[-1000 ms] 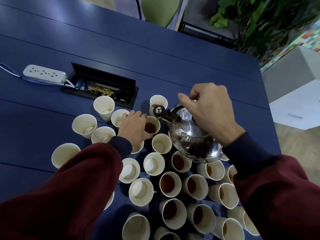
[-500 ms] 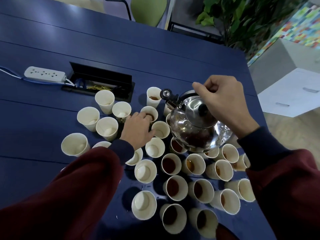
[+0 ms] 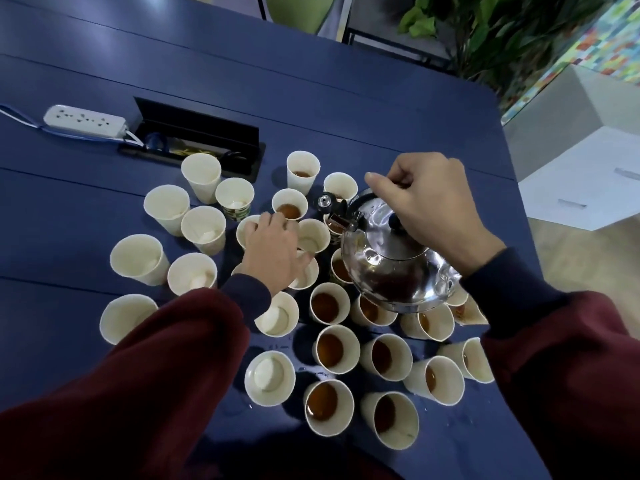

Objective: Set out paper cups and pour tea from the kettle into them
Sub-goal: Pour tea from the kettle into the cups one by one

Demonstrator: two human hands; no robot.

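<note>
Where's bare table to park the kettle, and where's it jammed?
Free: dark blue table beyond the black cable box and farthest white paper cups; also left of the cups, this side of the white power strip. Jammed: around and under the steel kettle.

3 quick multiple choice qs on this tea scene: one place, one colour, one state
1. Where is the power strip? A) left of the open cable box B) on a chair C) on the floor
2. The table is A) white B) dark blue C) green
3. The kettle is A) standing on the table B) held up by its handle in the right hand C) lying on its side

1 A, it lies beside the box at the far left; 2 B, the bare top is dark blue; 3 B, fingers curl round the handle above the cups.
</note>
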